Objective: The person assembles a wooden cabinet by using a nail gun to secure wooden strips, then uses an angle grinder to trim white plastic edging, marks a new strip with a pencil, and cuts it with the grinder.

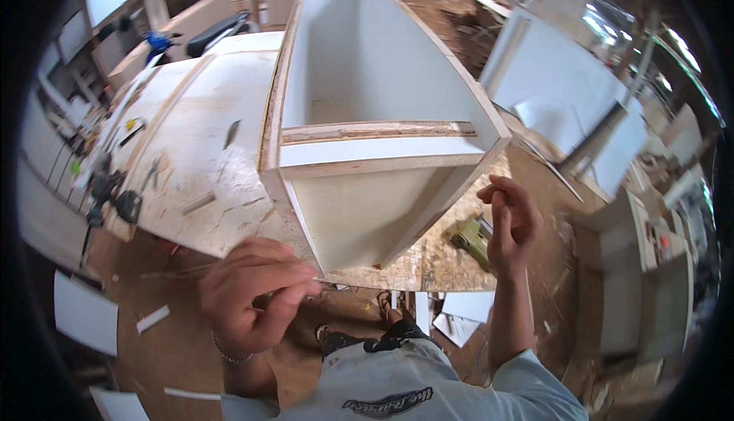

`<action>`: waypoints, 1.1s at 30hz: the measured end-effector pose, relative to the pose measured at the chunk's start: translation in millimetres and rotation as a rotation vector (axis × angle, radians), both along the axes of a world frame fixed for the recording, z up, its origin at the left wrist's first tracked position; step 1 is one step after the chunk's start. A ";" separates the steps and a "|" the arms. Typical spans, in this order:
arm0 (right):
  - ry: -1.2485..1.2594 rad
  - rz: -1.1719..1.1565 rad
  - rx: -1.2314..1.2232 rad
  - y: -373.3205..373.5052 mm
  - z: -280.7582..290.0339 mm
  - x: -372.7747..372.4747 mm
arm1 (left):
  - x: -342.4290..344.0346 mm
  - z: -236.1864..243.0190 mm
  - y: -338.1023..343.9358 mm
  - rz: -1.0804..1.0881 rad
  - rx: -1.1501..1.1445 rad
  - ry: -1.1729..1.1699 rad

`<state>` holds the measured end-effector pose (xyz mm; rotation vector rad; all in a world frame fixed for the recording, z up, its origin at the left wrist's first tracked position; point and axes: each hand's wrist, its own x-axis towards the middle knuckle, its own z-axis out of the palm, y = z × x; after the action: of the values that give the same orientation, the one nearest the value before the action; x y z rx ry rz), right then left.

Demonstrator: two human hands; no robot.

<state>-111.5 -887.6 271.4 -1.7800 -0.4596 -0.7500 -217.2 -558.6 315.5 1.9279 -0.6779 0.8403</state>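
Observation:
A long open-topped cabinet box (382, 157) of white-faced board with raw wood edges lies before me, with a crosspiece (378, 131) spanning its near end. My left hand (256, 291), blurred, is closed in a pinch by the box's near left corner. A thin pale strip (180, 272) sticks out to the left behind it; whether the fingers grip it is unclear. To the right of the box my right hand (514, 222) is raised, fingers curled and thumb near the forefinger. Anything between them is too small to see. Below it lies a green tool (472, 242), partly hidden.
Left on the worktable (206, 104) are a tape measure (132, 127), a dark blade-shaped piece (232, 134), a wood offcut (199, 203) and a dark power tool (111, 195). White board scraps (459, 322) lie on the floor. Large white panels (562, 100) lean at the right.

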 end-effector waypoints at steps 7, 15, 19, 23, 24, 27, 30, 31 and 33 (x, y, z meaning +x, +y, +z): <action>-0.146 0.388 0.135 -15.0 -2.2 45.0 | 34.2 33.1 -97.1 0.538 0.192 -0.367; -0.233 0.649 0.113 14.8 -23.7 70.5 | 54.3 88.4 -151.7 0.769 0.865 -0.124; -0.276 0.608 0.159 28.9 -34.2 76.6 | 52.3 82.8 -153.8 0.850 0.976 -0.125; -0.321 0.574 0.185 39.0 -46.7 82.8 | 53.2 57.1 -142.6 0.987 0.962 -0.249; -0.328 0.561 0.195 40.7 -48.2 83.6 | 54.3 52.6 -141.5 1.021 0.957 -0.283; -0.342 0.559 0.218 45.0 -51.1 85.6 | 59.0 42.5 -140.6 1.065 0.905 -0.353; -0.339 0.564 0.225 46.6 -52.4 85.0 | 56.0 33.9 -134.7 1.105 0.942 -0.372; -0.340 0.549 0.236 47.9 -52.0 84.6 | 59.2 29.3 -132.3 1.106 0.884 -0.416; -0.339 0.543 0.260 50.8 -53.5 81.6 | 65.4 17.4 -132.8 1.125 0.773 -0.497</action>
<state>-29.9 -836.7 217.9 -1.2042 -0.9784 -0.6826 -151.8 -691.4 332.9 2.8610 -0.0925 2.0078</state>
